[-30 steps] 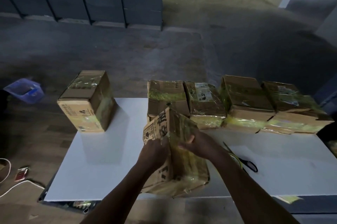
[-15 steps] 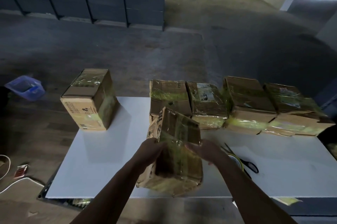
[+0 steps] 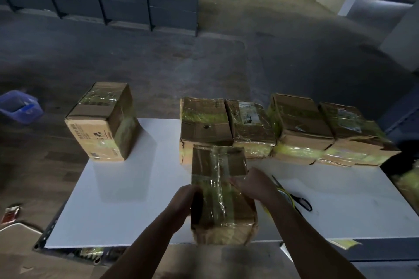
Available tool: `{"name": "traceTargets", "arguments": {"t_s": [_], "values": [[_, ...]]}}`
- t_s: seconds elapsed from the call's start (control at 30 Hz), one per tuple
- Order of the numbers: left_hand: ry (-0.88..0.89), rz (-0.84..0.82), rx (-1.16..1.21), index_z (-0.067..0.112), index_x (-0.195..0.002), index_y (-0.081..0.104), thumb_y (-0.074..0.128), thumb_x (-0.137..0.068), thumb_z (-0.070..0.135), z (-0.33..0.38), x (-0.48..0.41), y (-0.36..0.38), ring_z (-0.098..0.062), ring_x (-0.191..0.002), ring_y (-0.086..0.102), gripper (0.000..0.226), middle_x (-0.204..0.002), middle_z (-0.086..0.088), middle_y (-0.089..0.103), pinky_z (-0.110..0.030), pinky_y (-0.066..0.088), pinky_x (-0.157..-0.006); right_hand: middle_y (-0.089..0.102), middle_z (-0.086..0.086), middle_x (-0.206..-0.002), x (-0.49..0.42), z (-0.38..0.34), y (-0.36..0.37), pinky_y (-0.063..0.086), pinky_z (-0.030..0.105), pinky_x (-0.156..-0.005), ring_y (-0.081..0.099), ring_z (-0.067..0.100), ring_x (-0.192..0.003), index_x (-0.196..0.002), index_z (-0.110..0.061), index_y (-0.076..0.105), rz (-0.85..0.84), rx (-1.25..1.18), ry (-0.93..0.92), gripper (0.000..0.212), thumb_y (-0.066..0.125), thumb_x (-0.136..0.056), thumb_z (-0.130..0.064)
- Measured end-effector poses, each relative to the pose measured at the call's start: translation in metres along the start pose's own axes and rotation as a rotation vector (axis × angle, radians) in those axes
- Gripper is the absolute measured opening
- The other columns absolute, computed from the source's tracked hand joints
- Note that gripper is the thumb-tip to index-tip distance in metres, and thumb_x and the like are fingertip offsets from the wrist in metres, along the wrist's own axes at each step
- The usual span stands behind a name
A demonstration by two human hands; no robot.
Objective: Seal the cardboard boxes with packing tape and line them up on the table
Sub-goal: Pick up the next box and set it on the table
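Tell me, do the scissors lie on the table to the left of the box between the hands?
No, the scissors lie on the white table to the right of the box, past the right hand.

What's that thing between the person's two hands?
A taped box, standing on the white table. The left hand holds its left side, the right hand its right side. The head view shows it.

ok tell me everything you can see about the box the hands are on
The box is brown cardboard, crumpled along its near bottom edge, wrapped in shiny clear tape with yellowish strips. It is closed and sits at the near edge of the white table, in front of a row of four boxes. The left hand holds its left side, the right hand its right.
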State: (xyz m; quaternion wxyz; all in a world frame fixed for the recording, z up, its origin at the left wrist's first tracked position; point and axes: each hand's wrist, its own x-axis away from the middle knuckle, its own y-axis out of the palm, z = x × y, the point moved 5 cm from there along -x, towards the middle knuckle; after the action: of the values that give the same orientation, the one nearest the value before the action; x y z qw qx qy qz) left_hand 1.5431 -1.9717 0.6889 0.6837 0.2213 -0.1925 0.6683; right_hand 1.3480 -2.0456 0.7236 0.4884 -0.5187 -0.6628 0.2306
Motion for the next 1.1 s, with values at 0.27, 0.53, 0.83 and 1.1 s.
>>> {"name": "traceTargets", "arguments": {"t_s": [0.27,0.53,0.83,1.1], "values": [[-0.084,-0.007,0.220,0.004,-0.071,0.047,0.060,-0.093,0.024,-0.002,-0.014,0.003,-0.013,-0.037,0.045,0.032,-0.053,-0.005,0.050,-0.016,0.036,-0.041,0.067,0.006,-0.097,0.004,0.001,-0.015,0.049,0.032,-0.074,0.063,0.024,-0.087,-0.106,-0.009,0.059,0.150,-0.015,-0.018,0.057,0.051,-0.085,-0.062],[0.095,0.510,-0.279,0.023,-0.129,0.058,0.056,-0.090,0.013,0.013,-0.021,-0.040,-0.029,-0.102,0.060,0.040,-0.121,-0.015,0.061,-0.037,0.052,-0.088,0.065,0.014,-0.099,0.004,-0.031,-0.021,0.042,0.031,-0.071,0.058,0.027,-0.088,-0.098,-0.012,0.061,0.105,-0.178,-0.229,0.024,0.046,-0.099,-0.031],[-0.059,0.157,-0.333,0.012,-0.125,0.062,0.030,-0.083,0.079,0.023,-0.020,-0.043,-0.029,-0.119,0.056,0.085,-0.131,-0.013,0.058,-0.044,0.041,-0.105,0.052,0.007,-0.127,-0.016,0.006,0.025,0.051,0.044,-0.091,0.054,0.027,-0.112,-0.131,-0.026,0.041,-0.055,-0.198,0.002,0.103,0.054,-0.051,-0.089],[-0.051,-0.021,-0.247,0.024,-0.110,0.069,0.048,-0.053,0.090,0.016,-0.015,-0.048,-0.020,-0.107,0.063,0.090,-0.113,0.000,0.069,-0.043,0.046,-0.101,0.054,0.007,-0.130,-0.014,-0.005,0.030,0.048,0.039,-0.093,0.054,0.026,-0.113,-0.137,-0.017,0.035,-0.112,-0.297,-0.013,0.070,0.065,-0.084,-0.052]]}}
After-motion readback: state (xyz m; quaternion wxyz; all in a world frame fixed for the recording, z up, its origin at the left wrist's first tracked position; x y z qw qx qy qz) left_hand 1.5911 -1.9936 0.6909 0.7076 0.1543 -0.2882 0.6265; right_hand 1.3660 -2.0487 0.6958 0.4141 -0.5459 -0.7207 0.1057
